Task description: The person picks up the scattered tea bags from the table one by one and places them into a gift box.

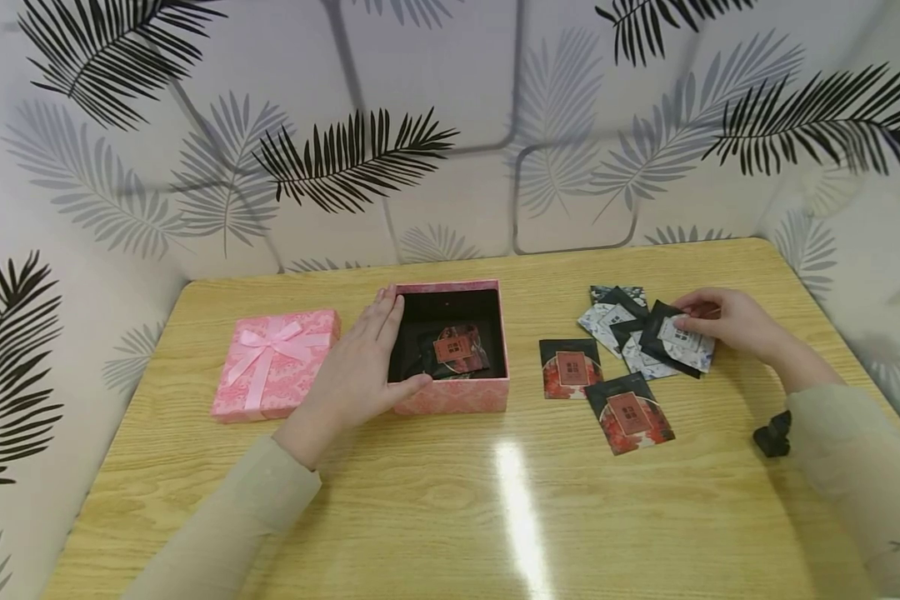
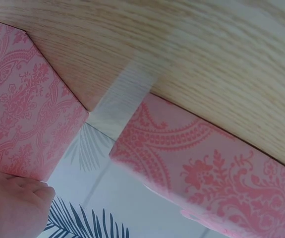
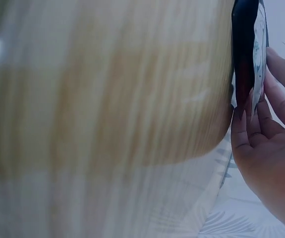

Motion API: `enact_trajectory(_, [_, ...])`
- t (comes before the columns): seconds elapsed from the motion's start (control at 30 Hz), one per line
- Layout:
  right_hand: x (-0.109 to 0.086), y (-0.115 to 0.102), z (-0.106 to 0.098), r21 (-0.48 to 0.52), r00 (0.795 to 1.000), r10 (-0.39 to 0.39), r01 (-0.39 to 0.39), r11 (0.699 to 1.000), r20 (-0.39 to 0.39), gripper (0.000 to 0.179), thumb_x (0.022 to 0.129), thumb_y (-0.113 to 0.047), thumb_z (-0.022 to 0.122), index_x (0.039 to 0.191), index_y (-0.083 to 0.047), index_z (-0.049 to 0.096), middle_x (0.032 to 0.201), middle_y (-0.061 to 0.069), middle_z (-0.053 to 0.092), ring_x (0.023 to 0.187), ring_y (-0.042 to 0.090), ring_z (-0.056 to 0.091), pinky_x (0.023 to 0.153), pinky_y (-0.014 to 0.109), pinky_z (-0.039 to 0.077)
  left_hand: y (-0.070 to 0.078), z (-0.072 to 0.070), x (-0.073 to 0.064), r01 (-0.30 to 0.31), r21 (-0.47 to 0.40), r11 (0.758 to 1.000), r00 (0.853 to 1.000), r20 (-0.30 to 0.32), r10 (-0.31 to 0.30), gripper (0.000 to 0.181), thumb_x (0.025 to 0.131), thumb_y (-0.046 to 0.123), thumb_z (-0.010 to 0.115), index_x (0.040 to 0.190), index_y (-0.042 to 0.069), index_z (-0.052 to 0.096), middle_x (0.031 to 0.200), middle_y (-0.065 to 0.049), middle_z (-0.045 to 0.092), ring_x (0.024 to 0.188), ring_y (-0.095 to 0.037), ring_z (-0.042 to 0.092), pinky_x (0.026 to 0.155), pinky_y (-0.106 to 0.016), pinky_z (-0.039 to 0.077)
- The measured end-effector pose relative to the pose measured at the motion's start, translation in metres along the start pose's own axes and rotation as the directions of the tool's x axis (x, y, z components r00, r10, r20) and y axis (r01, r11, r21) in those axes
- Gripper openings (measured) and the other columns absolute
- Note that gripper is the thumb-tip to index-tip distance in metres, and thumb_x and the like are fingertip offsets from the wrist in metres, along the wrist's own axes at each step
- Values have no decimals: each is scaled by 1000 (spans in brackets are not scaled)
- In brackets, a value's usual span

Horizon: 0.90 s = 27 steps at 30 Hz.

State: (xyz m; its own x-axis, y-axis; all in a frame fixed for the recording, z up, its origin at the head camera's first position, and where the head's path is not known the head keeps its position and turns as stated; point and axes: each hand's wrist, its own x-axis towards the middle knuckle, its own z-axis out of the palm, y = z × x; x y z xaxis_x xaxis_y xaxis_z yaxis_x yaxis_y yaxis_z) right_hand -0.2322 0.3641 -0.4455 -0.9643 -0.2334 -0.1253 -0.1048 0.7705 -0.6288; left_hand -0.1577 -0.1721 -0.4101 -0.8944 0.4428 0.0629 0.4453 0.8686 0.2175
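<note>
A pink patterned gift box [image 1: 452,397] stands uncovered at the table's middle, its black inside holding red-and-black sachets [image 1: 461,350]. My left hand [image 1: 354,354] rests along its left rim with the fingers straight and the thumb over the front edge. In the left wrist view, those fingers [image 2: 21,191] lie against the box wall [image 2: 28,99]. On the right, my right hand [image 1: 737,327] pinches a black-and-white sachet [image 1: 686,340] between thumb and fingers over a small pile of similar sachets [image 1: 607,323]. The right wrist view shows black and white sachet edges [image 3: 246,54] at the fingertips.
Left of the box lies its pink lid [image 1: 276,367] with a ribbon bow. Two red-and-black sachets [image 1: 570,368] [image 1: 630,413] lie between box and pile. A small black object [image 1: 773,435] sits by the right sleeve. Leaf-patterned wall covering [image 1: 450,192] borders the wooden table [image 1: 390,517].
</note>
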Motion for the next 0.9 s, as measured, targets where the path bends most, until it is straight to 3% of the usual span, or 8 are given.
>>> enact_trajectory(0.23, [0, 2, -4, 30, 1000, 8, -8, 1000, -9, 41, 104, -14, 69, 133, 14, 59, 123, 32, 65, 85, -17, 50, 75, 5, 43, 0, -1, 1, -3, -1, 1000, 1000, 2, 3, 111, 97, 68, 62, 169, 0, 13, 180, -17, 8, 167, -34, 13, 134, -52, 23])
enact_trajectory(0.37, [-1, -2, -7, 18, 999, 25, -24, 1000, -26, 42, 103, -15, 70, 132, 13, 60, 123, 33, 65, 85, -17, 49, 74, 5, 43, 0, -2, 1, -5, -3, 1000, 1000, 2, 5, 111, 97, 69, 61, 169, 0, 13, 179, -17, 9, 167, -34, 13, 134, -51, 23])
enact_trajectory(0.47, [-2, -8, -10, 0, 998, 27, -27, 1000, -59, 38, 102, -16, 71, 128, 11, 64, 115, 28, 70, 82, -15, 51, 71, 8, 44, -1, -2, 1, -7, -4, 1000, 1000, 2, 7, 111, 97, 68, 62, 169, 0, 13, 179, -17, 9, 167, -34, 13, 134, -51, 22])
enact_trajectory(0.73, [-2, -16, -21, -18, 993, -3, 1, 1000, -118, 26, 105, -13, 66, 118, 9, 72, 92, 1, 74, 70, -6, 56, 60, 21, 47, -1, -3, 1, -13, 9, 1000, 1000, 5, 13, 112, 97, 69, 62, 169, 0, 12, 179, -18, 8, 167, -33, 12, 134, -50, 21])
enact_trajectory(0.9, [1, -25, -28, -42, 991, 1, -7, 999, -134, 28, 106, -15, 64, 118, 9, 73, 93, 5, 76, 69, -3, 54, 57, 23, 46, -1, -4, 1, -15, 20, 1000, 1000, 8, 15, 111, 97, 67, 63, 169, -1, 13, 179, -18, 10, 167, -34, 13, 134, -50, 21])
